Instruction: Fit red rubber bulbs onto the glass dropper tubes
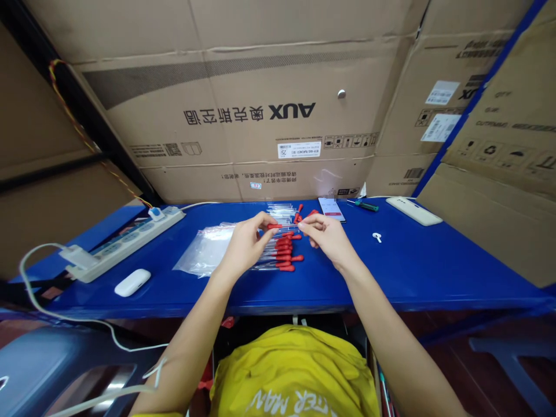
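Both my hands meet above the middle of the blue table. Between thumb and fingers, my left hand point(247, 240) pinches the red rubber bulb point(274, 226) of a dropper. The dropper's thin clear tube point(290, 226) points right, and the fingertips of my right hand point(328, 236) close on its far end. Under and in front of my hands lie several droppers with red bulbs point(284, 258), their tubes pointing left. Just beyond are a pile of clear tubes point(281, 212) and some loose red bulbs point(297, 216). More red bulbs are partly hidden by my right hand.
Clear plastic bags point(202, 252) lie by my left wrist. Farther left are a white earphone case point(132, 282) and a power strip point(130, 240). At the back right lie a phone point(331, 209), a green-handled screwdriver point(366, 205), a white phone-like object point(414, 211) and an earbud point(377, 237). Cardboard point(260, 81) walls the table.
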The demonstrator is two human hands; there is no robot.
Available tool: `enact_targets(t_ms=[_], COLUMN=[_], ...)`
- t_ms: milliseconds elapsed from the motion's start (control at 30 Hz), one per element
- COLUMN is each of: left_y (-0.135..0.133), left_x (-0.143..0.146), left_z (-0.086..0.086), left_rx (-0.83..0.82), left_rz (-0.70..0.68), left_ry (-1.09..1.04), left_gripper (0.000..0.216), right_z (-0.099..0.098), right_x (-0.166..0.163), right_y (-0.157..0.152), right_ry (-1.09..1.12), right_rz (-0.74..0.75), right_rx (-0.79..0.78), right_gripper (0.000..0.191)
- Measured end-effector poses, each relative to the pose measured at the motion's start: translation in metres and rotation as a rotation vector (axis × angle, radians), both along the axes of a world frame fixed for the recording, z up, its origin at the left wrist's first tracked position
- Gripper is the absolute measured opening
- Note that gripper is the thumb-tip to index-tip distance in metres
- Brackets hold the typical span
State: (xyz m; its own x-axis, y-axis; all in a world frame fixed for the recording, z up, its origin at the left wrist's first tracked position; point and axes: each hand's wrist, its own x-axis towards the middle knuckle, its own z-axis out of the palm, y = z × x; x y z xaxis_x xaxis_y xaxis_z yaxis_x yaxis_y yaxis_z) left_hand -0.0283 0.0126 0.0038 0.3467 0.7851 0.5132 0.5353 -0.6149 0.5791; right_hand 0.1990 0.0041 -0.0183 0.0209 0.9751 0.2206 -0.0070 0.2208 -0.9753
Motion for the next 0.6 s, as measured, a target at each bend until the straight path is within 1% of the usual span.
enact_targets(t_ms=[100, 200, 267, 400, 500, 600], left_y=[0.006, 0.012, 0.015, 0.019, 0.020, 0.020], left_x=[-0.003, -0.004, -0.005, -0.006, -0.007, -0.006], left_z=[-0.004, -0.012, -0.018, -0.027, -0.030, -0.033], left_rx=[-0.008, -0.022, -0.035, -0.038, -0.039, -0.054], left_rz=[0.055, 0.105, 0.142, 0.184, 0.215, 0.213], left_ry=[0.051, 0.168, 0.242, 0.355, 0.417, 0.450], left_gripper=[0.006, 0.006, 0.008, 0.014, 0.018, 0.026], right_z=[-0.005, -0.006, -0.005, -0.005, -0.007, -0.007], right_x=[0.003, 0.000, -0.004, -0.011, -0.015, -0.017], right_y=[0.002, 0.000, -0.003, -0.007, -0.008, -0.007], right_ry=[-0.200, -0.534, -0.715, -0.889, -0.945, -0.932], right_rz=[0.001, -0.098, -0.155, -0.206, -0.248, -0.257], right_rx=[0.021, 0.088, 0.119, 0.120, 0.131, 0.189], right_gripper=[0.020, 0.006, 0.008, 0.016, 0.020, 0.022])
